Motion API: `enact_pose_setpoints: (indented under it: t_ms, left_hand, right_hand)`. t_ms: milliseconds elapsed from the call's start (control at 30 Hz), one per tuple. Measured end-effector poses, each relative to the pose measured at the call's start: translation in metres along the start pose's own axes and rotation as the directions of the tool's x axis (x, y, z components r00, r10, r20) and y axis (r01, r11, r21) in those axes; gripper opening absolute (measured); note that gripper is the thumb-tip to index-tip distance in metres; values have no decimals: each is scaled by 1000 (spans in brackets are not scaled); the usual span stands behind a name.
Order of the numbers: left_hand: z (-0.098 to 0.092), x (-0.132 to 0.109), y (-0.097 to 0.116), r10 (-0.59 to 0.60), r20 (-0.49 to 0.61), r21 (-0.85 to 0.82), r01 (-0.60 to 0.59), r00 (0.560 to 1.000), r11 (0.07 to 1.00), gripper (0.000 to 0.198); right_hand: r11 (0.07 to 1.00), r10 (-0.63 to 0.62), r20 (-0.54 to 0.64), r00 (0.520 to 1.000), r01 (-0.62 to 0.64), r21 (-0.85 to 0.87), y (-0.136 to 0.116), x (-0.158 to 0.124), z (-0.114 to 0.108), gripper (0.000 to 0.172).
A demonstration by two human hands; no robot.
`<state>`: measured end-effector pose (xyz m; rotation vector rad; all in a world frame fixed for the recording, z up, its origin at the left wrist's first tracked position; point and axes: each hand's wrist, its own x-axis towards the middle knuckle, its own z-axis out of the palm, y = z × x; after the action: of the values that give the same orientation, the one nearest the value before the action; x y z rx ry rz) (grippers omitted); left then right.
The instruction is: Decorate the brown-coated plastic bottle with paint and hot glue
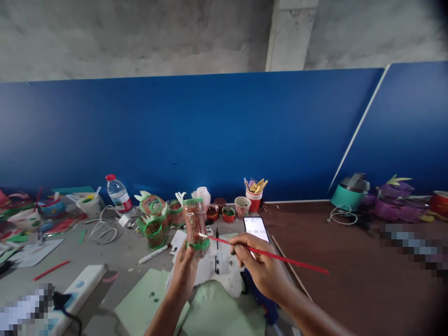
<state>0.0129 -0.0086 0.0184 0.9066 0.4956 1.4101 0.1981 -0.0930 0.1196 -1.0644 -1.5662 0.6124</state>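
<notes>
My left hand [187, 266] is closed around the lower end of a clear plastic bottle piece painted brown with green bands [195, 219]. It is held roughly upright above the table. In my right hand [259, 263] is a thin red paintbrush [290, 261], pinched near its front part. The brush tip meets or nearly meets the painted side of the bottle piece; actual contact is hard to tell. Similar brown and green painted pieces with pale leaf shapes [154, 231] stand to the left. Behind my hands are small cups of green paint [228, 213] and dark red-brown paint [212, 213].
A phone [256, 227] showing a timer lies beyond my right hand, with a blue glue gun [261, 296] below. Light green sheets [224, 310] cover the near table. A water bottle [119, 196], power strip [79, 296] and red-and-white cup of sticks [255, 198] stand around; a blue partition [210, 130] closes the back.
</notes>
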Motion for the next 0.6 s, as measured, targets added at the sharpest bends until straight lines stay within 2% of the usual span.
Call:
enact_pose_setpoints:
  t_ms: [133, 300, 367, 467, 533, 600]
  left_hand:
    - [-1, 1, -1, -2, -31, 3, 2, 1000, 1000, 50]
    - [-5, 3, -6, 0, -47, 0, 0, 999, 1000, 52]
    - [-6, 3, -7, -9, -65, 14, 10, 998, 1000, 56]
    - [-10, 4, -9, -20, -82, 37, 23, 996, 999, 61]
    - [-13, 4, -11, -16, -94, 66, 22, 995, 998, 59]
    - [-16, 4, -13, 22, -117, 138, -6, 993, 990, 56]
  right_hand:
    - [998, -27, -51, 998, 23, -65, -2, 2, -3, 20]
    - [999, 8, -8, 1000, -8, 40, -4, 2, -6, 22]
    - [1000, 0, 2, 1000, 0, -2, -4, 3, -7, 22]
    - [999, -7, -47, 999, 4, -51, -2, 3, -8, 19]
    - [1000, -16, -70, 997, 16, -5, -1, 2, -10, 19]
    - [998, -47, -43, 998, 50, 47, -1, 1, -10, 20]
